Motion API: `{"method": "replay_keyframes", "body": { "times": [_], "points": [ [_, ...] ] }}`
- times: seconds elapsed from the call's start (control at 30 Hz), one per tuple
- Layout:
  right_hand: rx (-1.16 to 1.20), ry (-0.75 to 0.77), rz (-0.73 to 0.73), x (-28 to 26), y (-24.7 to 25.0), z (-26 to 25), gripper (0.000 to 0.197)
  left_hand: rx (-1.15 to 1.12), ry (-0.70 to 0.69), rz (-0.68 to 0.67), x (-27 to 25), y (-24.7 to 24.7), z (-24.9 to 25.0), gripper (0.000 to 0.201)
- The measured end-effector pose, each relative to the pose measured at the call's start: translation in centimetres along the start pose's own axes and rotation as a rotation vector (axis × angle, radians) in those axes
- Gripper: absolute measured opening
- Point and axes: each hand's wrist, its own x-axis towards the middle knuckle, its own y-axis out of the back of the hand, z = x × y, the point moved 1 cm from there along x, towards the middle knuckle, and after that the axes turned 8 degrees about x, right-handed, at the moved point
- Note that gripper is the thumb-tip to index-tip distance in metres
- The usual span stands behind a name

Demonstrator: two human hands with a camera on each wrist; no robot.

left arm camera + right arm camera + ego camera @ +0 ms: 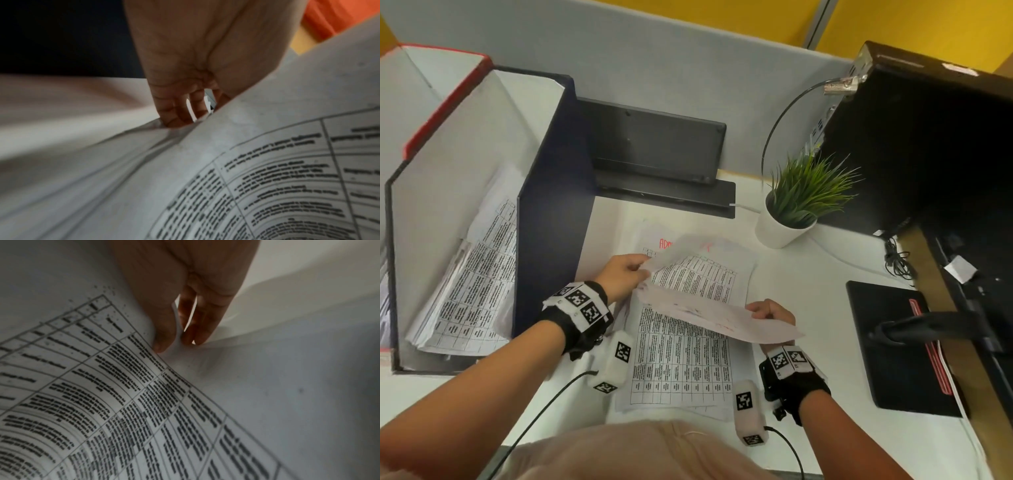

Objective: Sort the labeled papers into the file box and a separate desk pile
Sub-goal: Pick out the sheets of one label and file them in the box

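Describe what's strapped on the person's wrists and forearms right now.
Both forearms are bare, without sleeves. Each wrist wears a black strap topped with white blocks printed with black square markers. A white marker-tagged pod hangs beside each wrist, trailing a thin black cable.

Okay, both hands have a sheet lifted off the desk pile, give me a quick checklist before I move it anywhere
1. Left hand grips the lifted sheet: ok, fingers curl over its left edge.
2. Right hand grips it: ok, thumb and fingers pinch the right edge.
3. Only one sheet lifted: cannot tell.
4. Label on the lifted sheet readable: not ok, it is bowed and blurred.
5. Room in the file box: ok, papers lie low inside.
6. Desk pile stays flat: ok.
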Motion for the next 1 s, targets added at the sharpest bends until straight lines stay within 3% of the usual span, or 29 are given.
{"method": "replay_keyframes", "body": {
  "times": [0.07, 0.13, 0.23, 0.27, 0.3, 0.4, 0.5, 0.6, 0.7, 0.77, 0.83, 0.97, 1.0],
  "points": [
    [-0.049, 0.017, -0.045, -0.5, 0.0, 0.1, 0.048, -0.067, -0.006, 0.008, -0.5, 0.0, -0.4, 0.028],
    [-0.256, 0.106, -0.030, -0.5, 0.2, 0.1, 0.043, -0.141, 0.005, 0.008, -0.9, 0.0, -0.8, 0.028],
    [-0.662, 0.148, 0.040, -0.4, -0.1, 0.0, 0.012, -0.274, 0.045, -0.024, -1.2, 0.0, -1.1, 0.029],
    [-0.715, 0.122, 0.042, -0.4, -0.1, 0.1, 0.024, -0.326, 0.065, -0.035, -1.2, -0.1, -1.1, 0.031],
    [-0.709, 0.111, 0.026, -0.4, -0.2, 0.1, 0.034, -0.361, 0.080, -0.040, -1.1, -0.1, -1.1, 0.034],
    [-0.704, 0.194, -0.059, -0.5, -1.4, -0.5, 0.024, -0.456, 0.086, -0.045, -0.8, -0.1, -0.8, 0.035],
    [-0.740, 0.226, -0.051, -0.4, -2.3, -1.3, 0.035, -0.577, 0.064, -0.064, -0.5, -0.1, 0.0, 0.026],
    [-0.606, 0.236, -0.025, -0.3, -2.8, -1.8, 0.037, -0.650, 0.078, -0.106, -0.5, -0.4, 0.4, 0.038],
    [-0.577, 0.253, 0.004, -0.5, -3.2, -1.5, 0.035, -0.339, 0.020, -0.153, -0.9, -1.3, 0.8, 0.048],
    [-0.545, 0.262, 0.026, -0.7, -3.6, -1.4, 0.033, -0.073, -0.055, -0.073, -1.2, -1.8, 0.7, 0.048],
    [-0.505, 0.319, 0.034, -1.2, -4.2, -2.2, 0.028, 0.019, -0.131, 0.021, -1.4, -2.0, 1.1, 0.041],
    [-0.307, 0.541, -0.018, -3.5, -6.4, -5.7, 0.006, -0.074, -0.303, 0.177, -2.3, -0.7, 4.0, 0.037],
    [-0.227, 0.602, -0.058, -4.3, -7.1, -6.7, 0.010, -0.116, -0.357, 0.230, -2.6, -0.2, 5.1, 0.036]
  ]
}}
